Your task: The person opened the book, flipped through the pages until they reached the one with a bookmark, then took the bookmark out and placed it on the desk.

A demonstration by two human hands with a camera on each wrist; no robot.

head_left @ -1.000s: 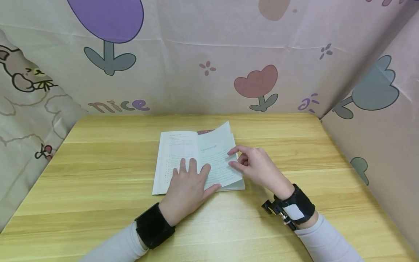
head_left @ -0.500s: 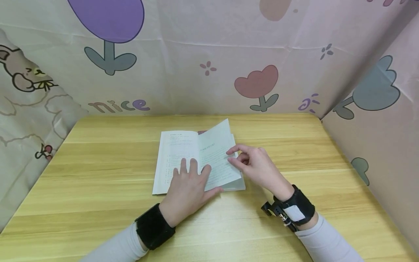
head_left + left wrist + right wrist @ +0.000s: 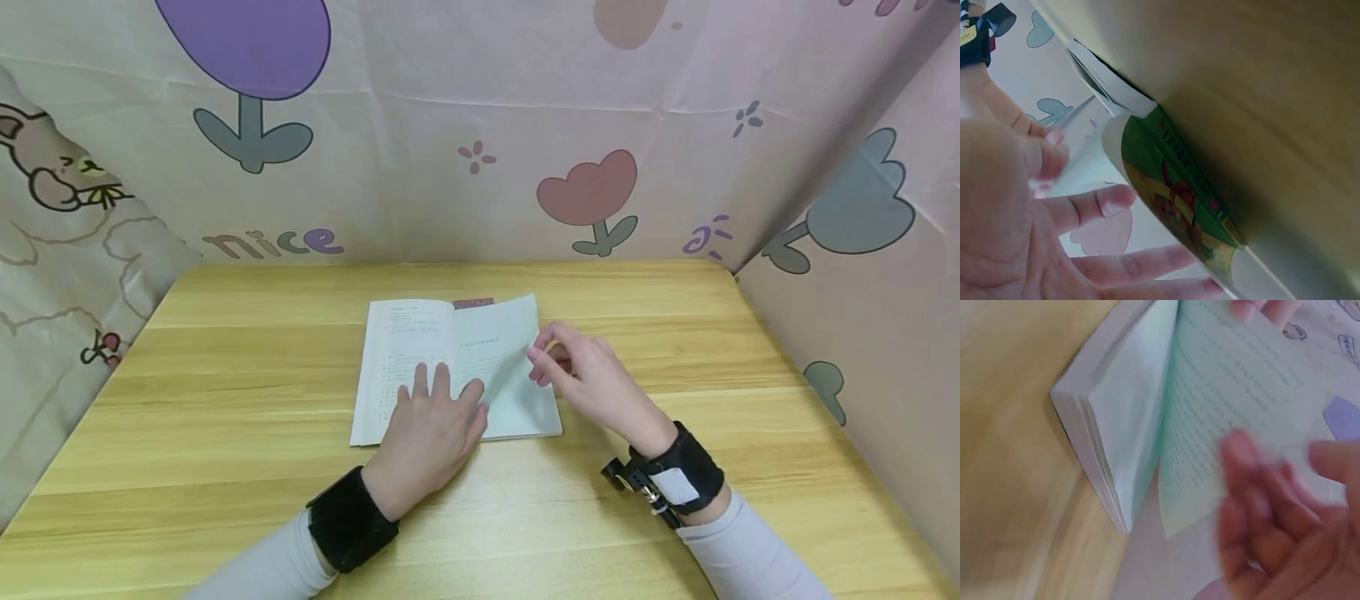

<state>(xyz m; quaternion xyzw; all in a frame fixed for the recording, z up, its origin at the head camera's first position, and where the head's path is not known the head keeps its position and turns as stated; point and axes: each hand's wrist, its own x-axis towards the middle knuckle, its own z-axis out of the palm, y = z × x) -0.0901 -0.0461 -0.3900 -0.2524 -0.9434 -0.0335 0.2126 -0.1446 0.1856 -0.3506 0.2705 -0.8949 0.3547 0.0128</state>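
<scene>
An open book lies on the wooden table, printed pages facing up. My left hand rests on its lower middle, fingers straight and spread, thumb near the gutter. My right hand is at the book's right edge, thumb and forefinger brought together at the edge of a printed page. That page curves up off the stack, and a blank surface shows beneath it. In the right wrist view the page stands away from the page block, partly behind blurred fingers. The left wrist view shows the book's green illustrated cover.
A dark reddish strip pokes out behind the book's top edge. The wooden table extends around the book. Patterned cloth hangs behind the table and along both sides. Both wrists wear black bands.
My right thumb and forefinger have closed together at the page edge. The page's lower part has lifted leftward, baring the surface beneath. My left thumb has drawn in toward its fingers.
</scene>
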